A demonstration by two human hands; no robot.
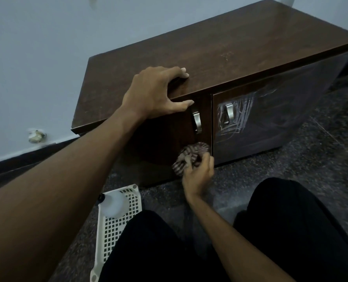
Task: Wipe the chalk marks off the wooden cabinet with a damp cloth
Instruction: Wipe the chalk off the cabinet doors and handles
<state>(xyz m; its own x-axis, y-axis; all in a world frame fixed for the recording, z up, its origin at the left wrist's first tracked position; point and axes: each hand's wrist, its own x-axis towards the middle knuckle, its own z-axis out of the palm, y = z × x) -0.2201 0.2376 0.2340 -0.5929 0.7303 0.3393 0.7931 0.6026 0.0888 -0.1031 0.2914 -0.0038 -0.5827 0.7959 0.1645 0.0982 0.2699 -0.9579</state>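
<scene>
- Dim room, pale wall behind, dark speckled floor (pixel 321 159); the low wooden cabinet (pixel 209 53) stands against the wall.
- The chalk marks (pixel 238 112) scrawl across the right-hand door, around its handle (pixel 228 113), running mostly up and down.
- The cloth (pixel 189 157), bunched, is clutched in the right hand (pixel 198 176) low on the left door, so the marks lie up and to the right, the nearer hand's reach.
- The left hand (pixel 154 92) grips the top's front edge, bracing.
- A white basket (pixel 116 226) sits left, clear of that path.
</scene>
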